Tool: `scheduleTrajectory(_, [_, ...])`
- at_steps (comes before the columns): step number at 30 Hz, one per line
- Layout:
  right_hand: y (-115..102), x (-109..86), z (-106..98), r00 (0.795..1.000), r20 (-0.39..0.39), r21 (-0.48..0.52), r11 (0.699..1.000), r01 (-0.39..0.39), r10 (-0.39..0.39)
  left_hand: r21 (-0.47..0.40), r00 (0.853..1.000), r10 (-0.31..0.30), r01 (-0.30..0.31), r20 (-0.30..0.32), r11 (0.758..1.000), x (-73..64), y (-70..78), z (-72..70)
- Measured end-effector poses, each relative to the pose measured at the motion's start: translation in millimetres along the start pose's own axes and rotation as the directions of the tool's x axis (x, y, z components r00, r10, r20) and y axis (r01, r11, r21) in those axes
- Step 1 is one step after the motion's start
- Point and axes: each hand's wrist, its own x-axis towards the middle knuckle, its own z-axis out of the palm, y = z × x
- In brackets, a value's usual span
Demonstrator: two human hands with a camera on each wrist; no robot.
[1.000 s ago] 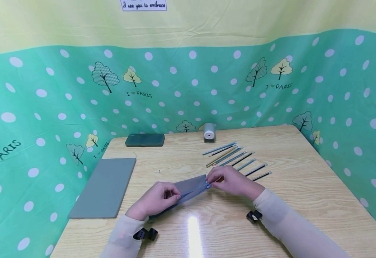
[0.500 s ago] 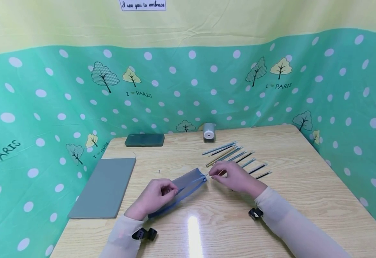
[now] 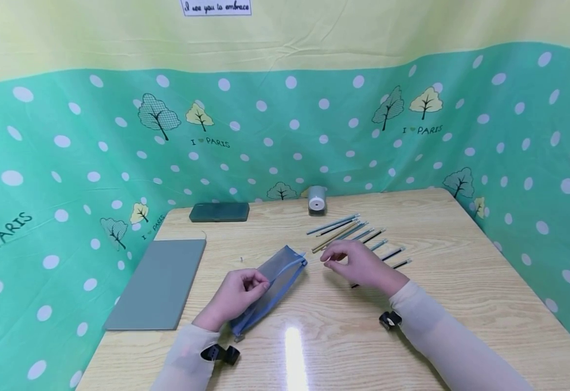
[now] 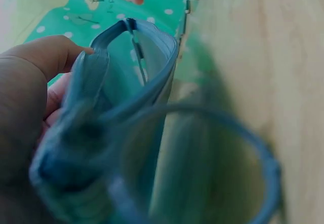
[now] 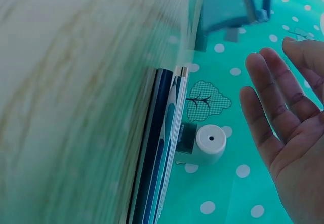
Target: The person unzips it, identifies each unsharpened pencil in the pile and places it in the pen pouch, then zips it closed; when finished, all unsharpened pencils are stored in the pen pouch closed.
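Observation:
In the head view my left hand (image 3: 236,296) pinches the upper edge of a see-through blue zip pouch (image 3: 281,278) between thumb and fingers. The left wrist view shows the pouch's mouth (image 4: 126,67) gaping, with its zip edges apart. A blue loop (image 4: 273,173) hangs off its near end. My right hand (image 3: 358,264) hovers just right of the pouch, apart from it. Its fingers (image 5: 276,82) are loosely bent and hold nothing in the right wrist view. Several pencils (image 3: 336,237) lie in a slanted row behind and under the right hand, which hides parts of some.
A white pencil sharpener (image 3: 317,201) stands at the back of the table. Left of it lies a dark green flat case (image 3: 219,212). A grey board (image 3: 160,285) lies along the left side. A patterned cloth (image 3: 285,125) hangs behind and at both sides.
The right hand has let go of the pouch's far end and drawn off to the right. The pouch has swung to point more away from me, its mouth wider. The left hand keeps its hold.

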Motion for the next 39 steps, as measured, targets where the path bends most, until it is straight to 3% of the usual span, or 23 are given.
scheduleTrajectory(11, [3.9, 0.0, -6.3, 1.0, -0.027, -0.003, 1.0, 0.002, -0.002, -0.086, 0.996, -0.089, 0.089, -0.004, 0.992, 4.6, -13.9, 6.3])
scheduleTrajectory(20, [6.7, -0.3, -10.2, 1.0, -0.014, -0.009, 1.0, -0.021, 0.021, -0.192, 0.992, -0.116, 0.123, 0.047, 0.974, 6.0, -22.6, 9.5])
scheduleTrajectory(25, [8.1, -1.8, -14.9, 0.998, -0.009, -0.018, 0.998, -0.063, 0.063, -0.174, 0.994, -0.11, 0.112, 0.023, 0.978, 5.9, -21.4, 10.1])
scheduleTrajectory(34, [10.4, -3.6, -28.6, 0.995, -0.032, -0.021, 0.995, -0.095, 0.095, -0.038, 0.995, -0.068, 0.065, -0.077, 0.997, 4.0, -13.1, 9.4])
scheduleTrajectory(39, [14.5, -3.6, -35.4, 0.993, -0.054, -0.036, 0.994, -0.107, 0.105, -0.035, 0.993, -0.052, 0.048, -0.107, 0.998, 4.0, -12.0, 9.9])
